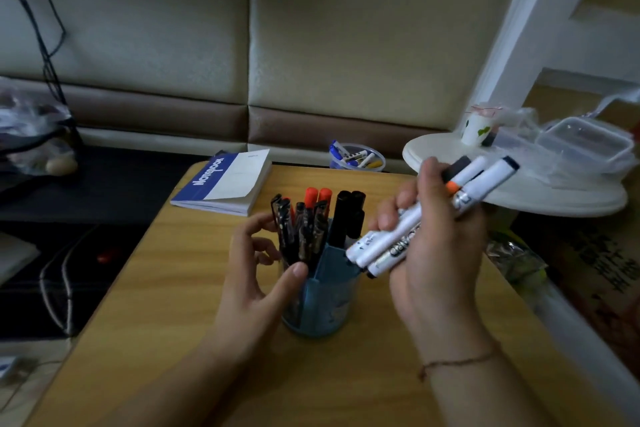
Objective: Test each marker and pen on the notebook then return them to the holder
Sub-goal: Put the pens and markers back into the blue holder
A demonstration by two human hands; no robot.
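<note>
- Table (180,340): wooden top, carrying the holder and the notebook.
- Holder (323,302): blue cup, upright near the table's middle, between the two hands.
- Pens (301,225): dark-bodied, some orange-capped, standing upright in the holder's left part.
- Black markers (346,215): upright in the holder's right part, just beside the pens.
- Left hand (252,274): beside the holder's left side, fingers loosely curled, thumb tip at the rim, fingertips near the pens; whether it grips a pen cannot be told.
- Right hand (436,246): raised to the right of the holder, fingers curled round a bundle of white markers.
- White markers (429,215): several, tilted, butt ends low near the holder's rim, caps high to the right; one has an orange band, others dark caps.
- Notebook (225,184): blue and white cover, closed, lying flat at the table's far left corner, well apart from the hands.
- Tub (356,157): clear, beyond the table's far edge, with small markers inside.
- Round stand (519,191): white, at right, bearing a cup and clear boxes.
- Bracelet (457,362): thin cord on the right wrist.
</note>
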